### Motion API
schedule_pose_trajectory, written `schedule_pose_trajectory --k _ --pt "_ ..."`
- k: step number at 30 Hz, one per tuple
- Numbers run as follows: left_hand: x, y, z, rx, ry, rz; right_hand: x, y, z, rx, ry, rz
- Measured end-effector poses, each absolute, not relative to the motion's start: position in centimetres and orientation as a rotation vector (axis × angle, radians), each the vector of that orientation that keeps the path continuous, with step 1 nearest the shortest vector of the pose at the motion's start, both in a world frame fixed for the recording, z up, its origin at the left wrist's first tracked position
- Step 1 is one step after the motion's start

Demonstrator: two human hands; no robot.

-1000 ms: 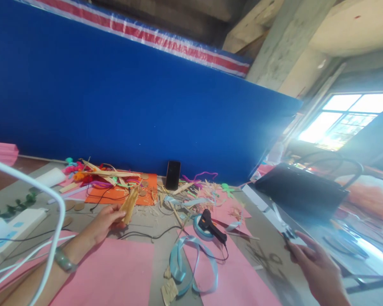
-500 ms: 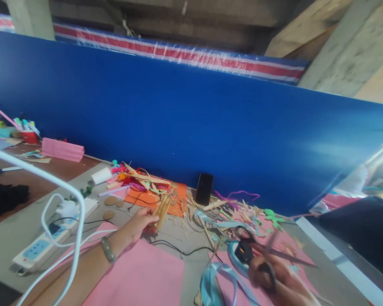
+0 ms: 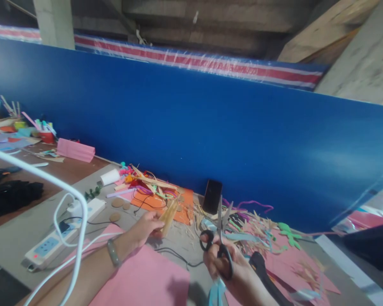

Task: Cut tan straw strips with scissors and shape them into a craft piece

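My left hand (image 3: 147, 229) pinches a flat, yellowish straw-like strip (image 3: 169, 217) above the table, its free end pointing up and away. A greenish bangle (image 3: 112, 253) circles that wrist. In my right hand (image 3: 232, 267) is a pair of black-handled scissors (image 3: 221, 227), fingers in the handle loops. Their blades are a little apart and point upward, clear of the strip. Below the left hand lies a pink paper sheet (image 3: 147, 276). A light blue ribbon (image 3: 216, 293) hangs or lies just under the right hand, partly hidden.
A dark phone (image 3: 212, 196) leans against the blue partition (image 3: 178, 119). Straw scraps (image 3: 245, 229) and a green pipe-cleaner shape (image 3: 289, 234) lie to the right. On the left are a white power strip (image 3: 46, 246), a white cable (image 3: 79, 238) and orange paper (image 3: 187, 199) under craft bits.
My right hand has swung left and inward with the scissors, whose blades now point up instead of right. The left hand still holds the strip. The view has shifted slightly.
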State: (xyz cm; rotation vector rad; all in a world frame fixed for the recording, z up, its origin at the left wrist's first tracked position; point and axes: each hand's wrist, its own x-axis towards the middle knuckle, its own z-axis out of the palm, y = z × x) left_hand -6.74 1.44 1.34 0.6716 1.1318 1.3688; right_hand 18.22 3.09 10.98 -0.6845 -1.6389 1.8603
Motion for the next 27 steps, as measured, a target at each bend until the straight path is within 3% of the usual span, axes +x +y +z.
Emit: schedule_pose_trajectory --k 9,15,19,27 --pt "-6.7 0.6 2.5 0.728 1.123 1.361 17.0 6.0 7.3 -0.829 -1.842 1.79" --pt "-6.7 1.1 2.5 0.691 1.142 1.343 17.2 6.5 6.0 -1.053 -2.139 1.144" --pt "-6.6 1.0 2.7 0.677 1.215 1.333 17.6 6.7 6.9 -1.061 -2.331 0.9" --pt "-6.8 1.2 2.2 0.719 1.306 1.358 18.3 7.5 6.2 -1.079 -2.466 0.949"
